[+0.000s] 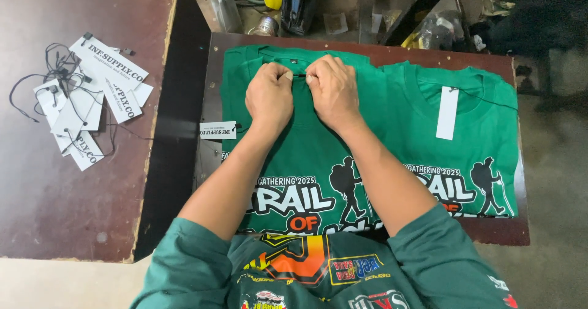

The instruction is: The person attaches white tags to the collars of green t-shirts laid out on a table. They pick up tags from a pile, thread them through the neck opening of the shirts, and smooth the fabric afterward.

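Head view. A folded green shirt (306,156) lies flat on a dark brown tabletop (361,50), collar at the far side, its front printed with white and orange lettering and a black hiker figure. The left hand (269,96) and right hand (334,91) rest side by side just below the collar, each with fingers curled shut and pinching a thin black cord (299,75) that runs between the fingertips. Both forearms reach from the near edge across the print.

To the right, touching the first, lies a second green shirt (471,143) of the same design, with a blank white tag (448,113) hanging from its collar on a dark string. A single white tag (217,130) lies at the left edge of the first shirt, half over the tabletop's edge.

Well apart to the left, on a separate reddish table (61,211), sits a loose pile of white tags (92,94) with tangled black cords. Clutter at the far side is too dim to tell.
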